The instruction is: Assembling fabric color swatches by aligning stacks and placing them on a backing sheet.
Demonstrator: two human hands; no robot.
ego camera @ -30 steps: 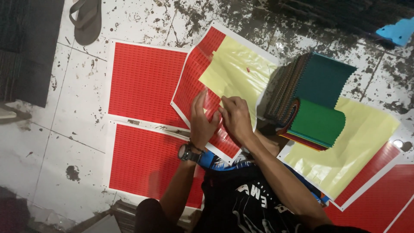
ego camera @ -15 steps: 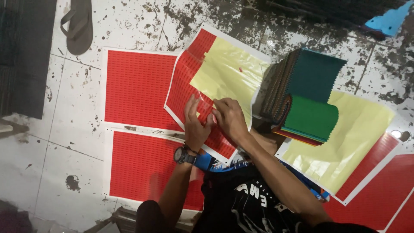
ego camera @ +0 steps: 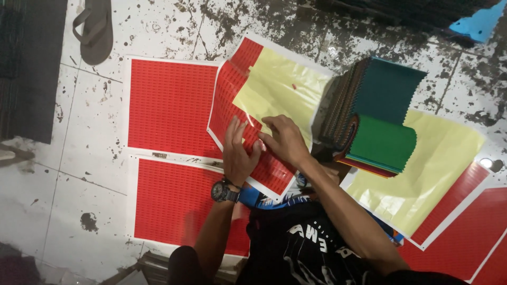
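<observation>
A red sticker sheet (ego camera: 229,103) lies tilted on the floor, its upper part peeled back to bare yellow backing (ego camera: 280,89). My left hand (ego camera: 237,153), with a dark wristwatch (ego camera: 224,191), lies flat on the sheet's lower red part with fingers stretched out. My right hand (ego camera: 285,140) is just beside it, fingertips pinched at the border between the red layer and the yellow. The two hands touch each other.
Two flat red sheets (ego camera: 169,105) (ego camera: 174,203) lie to the left on the stained tile floor. A stack of coloured swatches with a green roll (ego camera: 377,121) rests on another yellow sheet (ego camera: 428,179) to the right. A sandal (ego camera: 95,29) lies at the top left.
My left hand's fingers have straightened and spread flat on the sheet. My right hand has stayed pinched beside it, shifting slightly along the red edge.
</observation>
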